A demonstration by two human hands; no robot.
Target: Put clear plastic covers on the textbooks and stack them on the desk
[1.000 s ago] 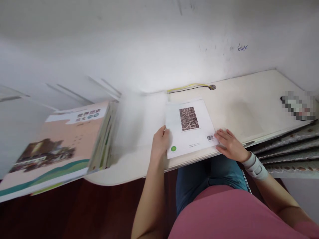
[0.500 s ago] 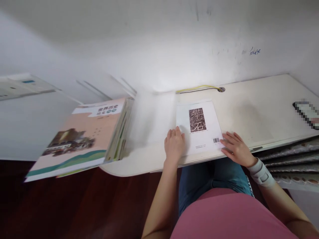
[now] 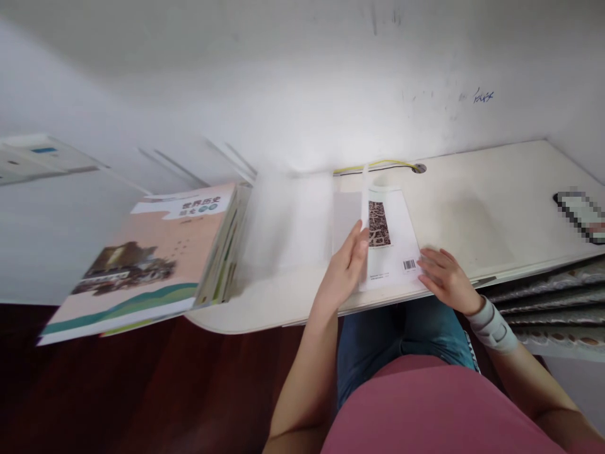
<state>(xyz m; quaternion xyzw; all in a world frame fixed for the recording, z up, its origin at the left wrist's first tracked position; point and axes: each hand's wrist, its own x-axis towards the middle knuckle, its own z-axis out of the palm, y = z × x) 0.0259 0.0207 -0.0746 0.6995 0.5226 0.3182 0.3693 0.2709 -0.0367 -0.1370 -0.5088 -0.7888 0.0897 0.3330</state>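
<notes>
A white paperback book (image 3: pixel 401 227) lies on the desk in front of me, with a dark picture of pale characters and a barcode on its cover. My left hand (image 3: pixel 347 265) is at the book's left side, thumb and fingers closed on the raised cover, which stands up and curls toward the right. Under it a plain greyish page (image 3: pixel 346 211) shows. By the lower right edge, my right hand (image 3: pixel 447 277) lies with its fingers apart, fingertips touching the book near the barcode. A white band (image 3: pixel 494 325) is round the right wrist.
At the left end of the white desk (image 3: pixel 274 296) a stack of books (image 3: pixel 155 252) overhangs the edge. A phone (image 3: pixel 583 214) lies at the far right. Yellow and black cables run to a cable hole (image 3: pixel 419 168) by the wall. Dark ridged items (image 3: pixel 548 302) sit below right.
My left hand has gone from lying on the book's left edge to lifting the cover up and rightward, baring the page beneath. The right hand has stayed by the right edge.
</notes>
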